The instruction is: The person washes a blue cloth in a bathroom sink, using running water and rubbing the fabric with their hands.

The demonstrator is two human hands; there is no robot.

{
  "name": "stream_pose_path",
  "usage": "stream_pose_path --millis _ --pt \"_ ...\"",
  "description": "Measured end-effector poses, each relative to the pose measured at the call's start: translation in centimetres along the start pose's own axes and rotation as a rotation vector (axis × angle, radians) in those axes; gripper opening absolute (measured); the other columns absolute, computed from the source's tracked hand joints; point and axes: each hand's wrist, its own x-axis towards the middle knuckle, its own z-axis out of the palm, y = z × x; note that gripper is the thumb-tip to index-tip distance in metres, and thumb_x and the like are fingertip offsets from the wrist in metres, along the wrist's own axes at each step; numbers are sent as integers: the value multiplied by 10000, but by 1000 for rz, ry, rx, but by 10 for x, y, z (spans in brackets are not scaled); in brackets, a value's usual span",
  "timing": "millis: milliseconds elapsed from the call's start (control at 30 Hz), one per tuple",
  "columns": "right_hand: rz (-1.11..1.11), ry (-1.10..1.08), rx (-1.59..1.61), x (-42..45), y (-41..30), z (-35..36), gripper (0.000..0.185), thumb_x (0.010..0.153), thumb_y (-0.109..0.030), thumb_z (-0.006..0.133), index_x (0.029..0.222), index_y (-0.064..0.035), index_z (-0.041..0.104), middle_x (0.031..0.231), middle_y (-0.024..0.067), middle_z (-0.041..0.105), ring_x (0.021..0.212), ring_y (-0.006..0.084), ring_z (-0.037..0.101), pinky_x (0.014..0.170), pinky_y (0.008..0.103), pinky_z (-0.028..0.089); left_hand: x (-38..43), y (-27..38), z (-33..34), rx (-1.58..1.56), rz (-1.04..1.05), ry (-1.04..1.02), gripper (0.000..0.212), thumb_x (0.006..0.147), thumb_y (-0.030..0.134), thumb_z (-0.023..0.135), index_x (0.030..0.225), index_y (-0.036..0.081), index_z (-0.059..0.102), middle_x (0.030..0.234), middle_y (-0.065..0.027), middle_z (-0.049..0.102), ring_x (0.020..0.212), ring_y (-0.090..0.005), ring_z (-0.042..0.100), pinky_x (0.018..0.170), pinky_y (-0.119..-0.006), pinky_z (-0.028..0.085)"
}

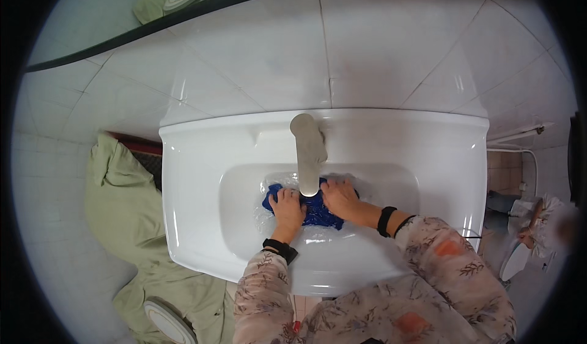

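Observation:
Wet blue cloth (316, 213) lies in the bowl of a white ceramic washbasin (192, 160), directly below the faucet. The metal single-lever faucet (308, 160) hides a strip of it, and rippling water surrounds the fabric. My left hand (287, 208) grips the cloth's left part with curled fingers. On the other side of the spout, my right hand (341, 199) has hold of its upper right part; some of those fingertips are hidden in the folds.
Green fabric (124, 206) drapes over something left of the basin, with a white oval object (168, 321) on it. A dark-framed mirror (105, 27) hangs above the tiled wall (367, 46). White pipes (513, 137) run along the right, where another person (534, 224) is partly visible.

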Motion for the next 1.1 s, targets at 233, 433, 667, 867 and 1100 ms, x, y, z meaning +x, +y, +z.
stream_pose_path --millis 233,433,667,867,1100 --pt "69 188 260 0 34 24 193 685 -204 617 796 -47 604 777 149 604 782 331 567 702 450 421 -16 11 -57 -859 66 -285 244 629 141 625 834 30 554 742 -156 579 762 -294 574 754 -396 443" --pt "-40 -34 712 -55 34 -101 214 761 -240 578 776 -27 564 698 179 573 692 359 550 611 440 421 -45 -8 -60 -411 237 -161 217 646 148 640 840 71 582 801 -126 614 783 -311 575 702 -413 441" --pt "-363 259 620 -135 -6 -208 196 800 -195 569 708 -43 484 646 141 507 599 322 508 546 415 394 -56 -31 -35 -296 134 -75 188 660 139 638 846 111 645 836 -77 623 805 -298 565 717 -400 441" --pt "-525 318 761 -180 6 -257 165 816 -179 559 749 -42 497 615 101 469 552 284 480 498 366 376 -66 -58 -82 -1018 24 31 187 705 -16 440 788 10 606 821 -111 627 794 -242 586 755 -293 441" --pt "-7 48 1024 -157 25 -212 165 856 -113 436 959 -29 535 670 137 545 549 297 511 530 342 405 -85 -85 -152 -1313 -221 49 223 733 8 337 712 -19 557 688 -69 592 647 -114 528 646 -240 425"
